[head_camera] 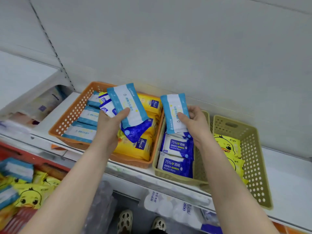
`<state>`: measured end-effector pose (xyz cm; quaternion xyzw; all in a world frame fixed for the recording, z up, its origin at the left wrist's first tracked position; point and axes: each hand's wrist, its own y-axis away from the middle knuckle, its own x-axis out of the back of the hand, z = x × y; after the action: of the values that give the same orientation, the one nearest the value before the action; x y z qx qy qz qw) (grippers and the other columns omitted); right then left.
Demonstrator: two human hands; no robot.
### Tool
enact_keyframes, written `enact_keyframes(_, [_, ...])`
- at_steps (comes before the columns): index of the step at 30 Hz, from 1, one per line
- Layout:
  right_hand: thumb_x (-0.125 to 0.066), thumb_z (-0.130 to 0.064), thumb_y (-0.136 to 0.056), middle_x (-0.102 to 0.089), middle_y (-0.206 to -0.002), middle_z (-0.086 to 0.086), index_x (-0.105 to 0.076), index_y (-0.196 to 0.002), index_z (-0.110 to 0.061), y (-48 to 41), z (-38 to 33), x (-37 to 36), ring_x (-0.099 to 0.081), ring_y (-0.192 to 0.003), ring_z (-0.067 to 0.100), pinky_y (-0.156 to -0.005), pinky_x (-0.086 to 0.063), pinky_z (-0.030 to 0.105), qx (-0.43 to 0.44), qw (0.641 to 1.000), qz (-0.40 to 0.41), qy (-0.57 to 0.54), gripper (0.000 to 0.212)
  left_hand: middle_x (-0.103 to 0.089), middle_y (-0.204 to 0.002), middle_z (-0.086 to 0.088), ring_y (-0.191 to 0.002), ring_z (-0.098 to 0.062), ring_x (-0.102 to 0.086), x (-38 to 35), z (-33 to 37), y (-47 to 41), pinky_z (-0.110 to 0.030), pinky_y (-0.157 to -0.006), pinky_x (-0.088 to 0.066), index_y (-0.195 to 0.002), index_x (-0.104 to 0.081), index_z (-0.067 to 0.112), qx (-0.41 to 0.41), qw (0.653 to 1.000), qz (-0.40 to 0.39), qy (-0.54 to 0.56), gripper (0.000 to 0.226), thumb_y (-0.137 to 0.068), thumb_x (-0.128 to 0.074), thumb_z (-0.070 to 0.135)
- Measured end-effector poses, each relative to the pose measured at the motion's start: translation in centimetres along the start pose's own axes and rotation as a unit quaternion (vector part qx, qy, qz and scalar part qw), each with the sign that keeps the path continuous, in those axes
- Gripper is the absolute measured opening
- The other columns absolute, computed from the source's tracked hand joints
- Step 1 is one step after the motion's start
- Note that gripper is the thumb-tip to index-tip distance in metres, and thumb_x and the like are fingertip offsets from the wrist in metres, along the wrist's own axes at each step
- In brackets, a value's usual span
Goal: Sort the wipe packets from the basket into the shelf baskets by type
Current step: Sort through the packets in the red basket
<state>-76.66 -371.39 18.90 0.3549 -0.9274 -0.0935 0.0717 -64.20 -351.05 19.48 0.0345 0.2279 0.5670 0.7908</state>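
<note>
We are mid-sort. Our left hand (108, 123) grips several packets, a light-blue packet (126, 102) on top, over the orange basket (70, 115). Our right hand (194, 122) pinches 1 matching packet (175, 112) above the alcohol-wipe basket (156, 156). Next, we judge, it goes across to the orange basket's light-blue row (82, 132).

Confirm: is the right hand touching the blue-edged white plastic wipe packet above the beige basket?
Touching. The head view shows the right hand gripping the blue-edged white plastic wipe packet, thumb across its front.
</note>
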Motion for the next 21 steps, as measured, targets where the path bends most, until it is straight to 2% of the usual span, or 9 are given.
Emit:
enact_keyframes(2, [-0.068,-0.005,-0.089,-0.070,-0.112,0.008,-0.050,-0.123,-0.022,-0.3,0.1,0.1,-0.072,-0.092,0.025,-0.072,-0.060,0.041,0.001,1.000,-0.006,0.000,0.043,-0.071,-0.120,-0.007,-0.106,-0.024,-0.070,1.5,0.7,-0.4,-0.042,-0.089,-0.057,-0.133,-0.054,0.009,-0.020,0.999,0.014,0.021,0.047,-0.089,-0.068,0.004])
enact_keyframes(4, [-0.068,-0.001,-0.087,-0.069,-0.113,0.006,-0.047,-0.132,-0.024,-0.5,0.3,-0.2,-0.072,-0.095,0.025,-0.072,-0.061,0.042,-0.003,1.000,-0.008,-0.002,0.054,-0.071,-0.119,-0.008,-0.102,-0.022,-0.071,2.8,1.4,-0.8,-0.037,-0.081,-0.060,-0.134,-0.054,0.007,-0.030,0.999,0.023,0.039,0.046,-0.090,-0.066,0.002])
enact_keyframes(6, [-0.066,-0.001,-0.088,-0.069,-0.112,0.006,-0.056,-0.122,-0.022,-0.6,0.3,-0.8,-0.071,-0.094,0.023,-0.074,-0.061,0.040,-0.005,1.000,0.000,0.002,0.041,-0.070,-0.119,-0.008,-0.096,-0.018,-0.073,3.9,1.8,-1.2,-0.030,-0.073,-0.060,-0.133,-0.054,0.007,-0.031,0.998,0.028,0.043,0.044,-0.090,-0.065,0.001])
enact_keyframes(8, [-0.065,-0.007,-0.091,-0.071,-0.108,0.008,-0.063,-0.106,-0.021,-0.7,0.2,-1.9,-0.072,-0.090,0.022,-0.074,-0.061,0.038,-0.008,1.000,0.011,-0.006,0.020,-0.069,-0.121,-0.009,-0.096,-0.018,-0.072,4.8,2.2,-1.7,-0.029,-0.072,-0.060,-0.134,-0.054,0.006,-0.032,0.999,0.026,0.033,0.045,-0.091,-0.064,0.001])
enact_keyframes(10, [-0.063,-0.016,-0.095,-0.073,-0.104,0.010,-0.065,-0.102,-0.017,-0.8,0.2,-3.1,-0.071,-0.084,0.021,-0.073,-0.060,0.037,-0.006,1.000,0.020,-0.009,0.008,-0.069,-0.122,-0.010,-0.098,-0.019,-0.072,5.7,2.4,-2.2,-0.030,-0.075,-0.060,-0.135,-0.053,0.005,-0.036,0.999,0.020,0.023,0.046,-0.091,-0.063,0.001])
enact_keyframes(15, [-0.057,-0.026,-0.098,-0.072,-0.087,-0.001,-0.065,-0.099,-0.012,-0.6,0.1,-5.5,-0.067,-0.066,0.006,-0.054,-0.052,0.020,-0.010,0.999,0.030,0.016,0.017,-0.069,-0.123,-0.009,-0.102,-0.021,-0.071,7.4,3.1,-3.1,-0.030,-0.075,-0.061,-0.137,-0.052,0.007,-0.026,0.999,0.006,0.022,0.048,-0.091,-0.064,0.003])
enact_keyframes(18, [-0.056,-0.027,-0.099,-0.072,-0.087,-0.002,-0.065,-0.100,-0.012,-0.3,0.0,-6.3,-0.066,-0.068,0.008,-0.055,-0.052,0.022,-0.011,0.999,0.031,0.025,0.018,-0.070,-0.119,-0.008,-0.096,-0.018,-0.073,7.9,3.2,-3.5,-0.028,-0.068,-0.060,-0.135,-0.054,0.007,-0.010,1.000,0.002,0.017,0.047,-0.090,-0.066,0.006])
enact_keyframes(21, [-0.057,-0.026,-0.099,-0.073,-0.091,0.002,-0.066,-0.096,-0.015,0.2,-0.1,-6.6,-0.068,-0.074,0.012,-0.064,-0.055,0.027,-0.013,0.999,0.030,0.024,0.015,-0.071,-0.117,-0.006,-0.096,-0.017,-0.073,8.0,3.2,-3.6,-0.028,-0.066,-0.060,-0.134,-0.054,0.010,0.009,1.000,0.001,0.016,0.047,-0.089,-0.069,0.009])
